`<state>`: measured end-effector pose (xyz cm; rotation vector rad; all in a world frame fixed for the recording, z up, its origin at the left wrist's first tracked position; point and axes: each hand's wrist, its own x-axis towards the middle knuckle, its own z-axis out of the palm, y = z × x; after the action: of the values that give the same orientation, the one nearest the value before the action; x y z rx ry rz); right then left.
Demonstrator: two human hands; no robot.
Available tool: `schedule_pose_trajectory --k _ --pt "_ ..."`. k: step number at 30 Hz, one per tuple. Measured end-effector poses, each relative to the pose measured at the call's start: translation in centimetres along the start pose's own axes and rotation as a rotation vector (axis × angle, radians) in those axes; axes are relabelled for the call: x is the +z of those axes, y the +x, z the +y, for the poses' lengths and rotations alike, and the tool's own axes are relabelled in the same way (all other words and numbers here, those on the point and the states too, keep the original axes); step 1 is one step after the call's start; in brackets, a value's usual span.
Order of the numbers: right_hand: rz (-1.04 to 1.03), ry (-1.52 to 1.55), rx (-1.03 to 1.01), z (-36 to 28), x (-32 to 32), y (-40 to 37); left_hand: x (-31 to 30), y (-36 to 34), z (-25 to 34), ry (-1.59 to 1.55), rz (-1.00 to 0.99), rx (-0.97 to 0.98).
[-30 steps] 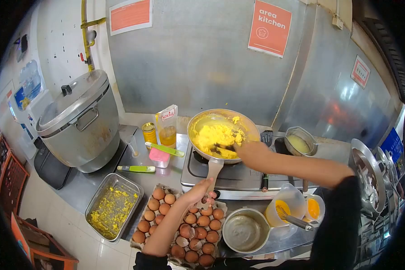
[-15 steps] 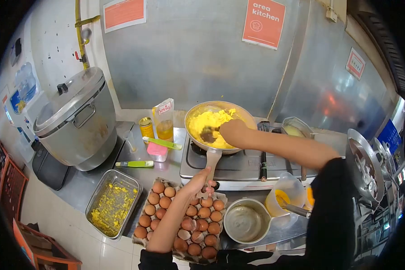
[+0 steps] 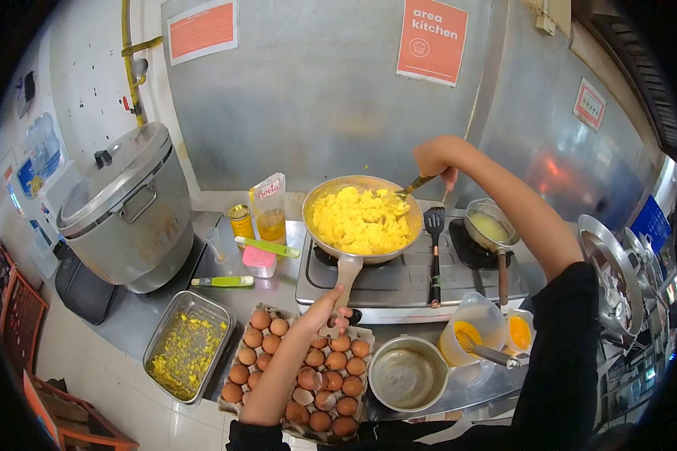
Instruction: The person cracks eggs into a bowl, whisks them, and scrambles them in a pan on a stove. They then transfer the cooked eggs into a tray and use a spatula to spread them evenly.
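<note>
A frying pan (image 3: pixel 325 248) full of yellow scrambled eggs (image 3: pixel 359 219) sits on the left burner of the gas stove (image 3: pixel 421 282). My left hand (image 3: pixel 329 310) is closed around the pan's handle, above the egg tray (image 3: pixel 237 410). At the pan's right rim, my right hand (image 3: pixel 438 159) grips a spatula (image 3: pixel 416 183), its head partly buried in the eggs. A black slotted turner (image 3: pixel 435 255) lies on the stove beside the pan. On the right burner stands a small saucepan (image 3: pixel 491 225) with pale yellow liquid.
Left of the eggs is a metal tray (image 3: pixel 226 349) with egg bits. An empty pot (image 3: pixel 408 373), a jug (image 3: pixel 480 323) with a whisk (image 3: pixel 489 353) and a cup of beaten egg (image 3: pixel 519 333) stand in front. A large rice cooker (image 3: pixel 120 218) is at left.
My right hand has moved up and right from over the pan's middle to beyond its right rim, bringing the spatula along. More egg shows now. My left hand stays on the handle.
</note>
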<state>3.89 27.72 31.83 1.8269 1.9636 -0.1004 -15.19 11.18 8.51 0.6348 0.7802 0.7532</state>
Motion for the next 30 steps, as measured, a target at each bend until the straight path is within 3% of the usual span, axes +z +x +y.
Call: schedule_pose_trajectory --k 1,3,4,6,9,13,15,16,18,25,27,30 --pt "0.006 0.002 -0.003 0.4 -0.4 1.7 -0.1 0.0 0.0 -0.005 -0.016 -0.004" --pt "-0.079 -0.381 -0.089 0.6 -0.4 5.4 0.2 0.0 0.0 -0.009 -0.026 -0.006" --pt "-0.074 -0.376 -0.096 0.5 0.1 6.1 0.5 -0.2 0.0 0.008 -0.007 -0.009" --pt "-0.174 -0.297 -0.147 0.1 1.5 7.5 0.6 -0.3 0.3 0.029 -0.032 -0.018" --pt "-0.097 -0.032 -0.176 3.2 3.6 12.8 1.0 -0.5 0.7 0.058 -0.005 -0.065" --pt "-0.08 0.093 -0.334 5.7 3.5 15.7 1.6 -0.8 1.4 0.077 0.004 -0.109" --pt "0.131 -0.203 -0.533 4.8 3.4 18.0 1.9 -0.8 1.7 0.079 0.042 -0.105" --pt "0.138 -0.199 -0.545 4.0 3.6 19.0 1.8 -0.8 1.7 0.086 0.055 -0.121" --pt "0.508 -0.391 -0.781 2.3 4.2 20.3 1.9 -0.8 1.5 0.054 0.072 -0.134" --pt "0.623 -0.543 -0.861 2.5 8.4 14.5 2.4 -1.0 1.6 0.023 0.085 -0.141" --pt "0.939 -0.466 -1.07 5.6 9.8 12.6 2.2 -0.8 1.4 -0.009 0.113 -0.101" --pt "0.885 -0.366 -1.062 9.6 10.9 7.5 1.4 -0.7 1.1 0.075 0.091 -0.084"
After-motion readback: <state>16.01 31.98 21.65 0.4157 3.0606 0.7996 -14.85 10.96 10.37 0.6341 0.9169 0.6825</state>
